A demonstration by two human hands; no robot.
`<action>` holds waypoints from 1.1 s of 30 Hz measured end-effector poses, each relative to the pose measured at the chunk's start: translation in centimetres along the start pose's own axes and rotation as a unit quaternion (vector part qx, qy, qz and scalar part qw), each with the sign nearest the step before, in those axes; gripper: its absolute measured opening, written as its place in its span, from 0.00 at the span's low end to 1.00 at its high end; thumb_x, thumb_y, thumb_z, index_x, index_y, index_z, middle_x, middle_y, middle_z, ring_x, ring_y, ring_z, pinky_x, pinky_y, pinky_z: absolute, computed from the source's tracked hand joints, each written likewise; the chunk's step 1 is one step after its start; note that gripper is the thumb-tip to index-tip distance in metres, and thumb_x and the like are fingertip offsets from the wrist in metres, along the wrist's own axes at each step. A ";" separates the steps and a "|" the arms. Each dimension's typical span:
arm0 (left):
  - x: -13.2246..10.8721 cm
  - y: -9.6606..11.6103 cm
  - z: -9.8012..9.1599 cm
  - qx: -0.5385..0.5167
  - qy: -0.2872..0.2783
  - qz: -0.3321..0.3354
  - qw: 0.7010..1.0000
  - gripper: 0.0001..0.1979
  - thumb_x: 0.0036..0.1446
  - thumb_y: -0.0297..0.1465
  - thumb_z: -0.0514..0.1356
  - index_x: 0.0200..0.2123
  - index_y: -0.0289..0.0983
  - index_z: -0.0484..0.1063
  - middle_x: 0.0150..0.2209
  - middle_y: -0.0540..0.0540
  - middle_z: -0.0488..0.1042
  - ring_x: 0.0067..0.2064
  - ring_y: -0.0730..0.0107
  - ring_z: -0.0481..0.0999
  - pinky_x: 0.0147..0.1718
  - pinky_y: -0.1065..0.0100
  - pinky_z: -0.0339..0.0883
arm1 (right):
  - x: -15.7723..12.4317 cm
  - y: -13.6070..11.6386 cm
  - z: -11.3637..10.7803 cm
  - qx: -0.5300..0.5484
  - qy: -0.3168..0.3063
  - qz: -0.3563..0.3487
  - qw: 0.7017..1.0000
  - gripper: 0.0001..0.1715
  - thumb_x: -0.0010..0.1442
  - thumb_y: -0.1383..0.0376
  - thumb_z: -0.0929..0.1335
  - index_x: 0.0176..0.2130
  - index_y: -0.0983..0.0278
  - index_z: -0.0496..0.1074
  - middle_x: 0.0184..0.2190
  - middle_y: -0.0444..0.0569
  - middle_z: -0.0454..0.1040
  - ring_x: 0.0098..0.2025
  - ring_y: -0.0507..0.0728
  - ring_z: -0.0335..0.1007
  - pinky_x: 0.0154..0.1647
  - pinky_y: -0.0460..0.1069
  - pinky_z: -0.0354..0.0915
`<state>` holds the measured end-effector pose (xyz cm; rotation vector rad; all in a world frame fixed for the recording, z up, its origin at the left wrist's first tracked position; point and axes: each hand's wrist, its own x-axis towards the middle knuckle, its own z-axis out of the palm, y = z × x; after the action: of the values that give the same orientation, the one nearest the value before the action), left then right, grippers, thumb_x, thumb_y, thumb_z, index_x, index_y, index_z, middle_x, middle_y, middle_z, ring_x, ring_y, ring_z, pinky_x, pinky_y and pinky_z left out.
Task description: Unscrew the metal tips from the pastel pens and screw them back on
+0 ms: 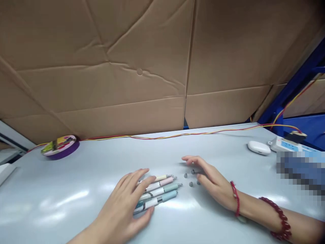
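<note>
At the far left of the desk point(83, 176) sits one round box point(62, 156), its side purple and its top brightly coloured. Two wires point(162, 137), one red and one yellow, run along the far edge in front of the creased cardboard point(114, 88).

Near the middle, the left hand point(127, 195) lies palm down with its fingers apart, over the left ends of four pens point(162, 190); whether it presses on them I cannot tell. The pens lie side by side on the desk, slightly slanted, push buttons to the right. From far to near, their right-hand parts are cream, pink, green and pale blue. The three nearer ones show white further left, and silver metal shows at the push-button ends.

Just right of the pens, four small grey pieces point(191, 184) are scattered. The right hand point(213, 181) is beside them, fingers loosely bent and apart from the thumb, which partly hides one piece. Two bracelets follow on that arm: one red string point(236, 200), one of dark red beads point(281, 217).

At the far right are one white case point(259, 147) and one power strip point(281, 145).
</note>
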<state>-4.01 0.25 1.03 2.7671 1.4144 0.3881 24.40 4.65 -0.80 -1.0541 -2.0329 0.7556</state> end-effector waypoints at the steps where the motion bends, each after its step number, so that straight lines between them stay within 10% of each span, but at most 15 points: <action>1: 0.0 -0.1 0.2 -0.002 0.002 -0.005 1.000 0.26 0.56 0.31 0.55 0.58 0.44 0.56 0.59 0.43 0.60 0.57 0.51 0.63 0.50 0.54 0.64 | -0.1 -0.1 0.0 -0.016 0.000 -0.024 1.000 0.20 0.55 0.73 0.57 0.47 0.61 0.62 0.52 0.55 0.67 0.55 0.61 0.63 0.51 0.59 0.64; 9: -0.1 0.1 1.2 -0.008 0.003 -0.034 0.999 0.24 0.58 0.33 0.55 0.58 0.44 0.56 0.59 0.44 0.62 0.60 0.51 0.59 0.55 0.50 0.59 | -1.0 -0.8 0.6 -0.190 -0.029 -0.213 0.958 0.21 0.54 0.75 0.59 0.48 0.63 0.63 0.42 0.49 0.74 0.57 0.63 0.58 0.59 0.62 0.48; 27: -0.2 0.0 1.7 -0.015 0.006 -0.037 0.999 0.24 0.62 0.34 0.53 0.60 0.44 0.56 0.59 0.44 0.61 0.59 0.52 0.61 0.53 0.54 0.63 | -0.6 -1.5 0.8 -0.224 -0.159 -0.167 0.947 0.25 0.58 0.72 0.59 0.55 0.63 0.59 0.56 0.50 0.65 0.63 0.64 0.48 0.61 0.67 0.47; 33: 0.7 -0.4 1.1 -0.015 -0.024 -0.019 0.999 0.22 0.62 0.34 0.54 0.59 0.42 0.56 0.57 0.42 0.64 0.59 0.51 0.61 0.54 0.49 0.60 | -0.7 -1.3 1.1 -0.224 -0.102 -0.162 0.956 0.24 0.57 0.76 0.57 0.53 0.65 0.60 0.56 0.53 0.65 0.64 0.63 0.48 0.61 0.66 0.49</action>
<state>-3.75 1.15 0.07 2.7023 1.4352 0.3373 23.28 3.25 -0.70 -0.8677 -2.5503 0.2416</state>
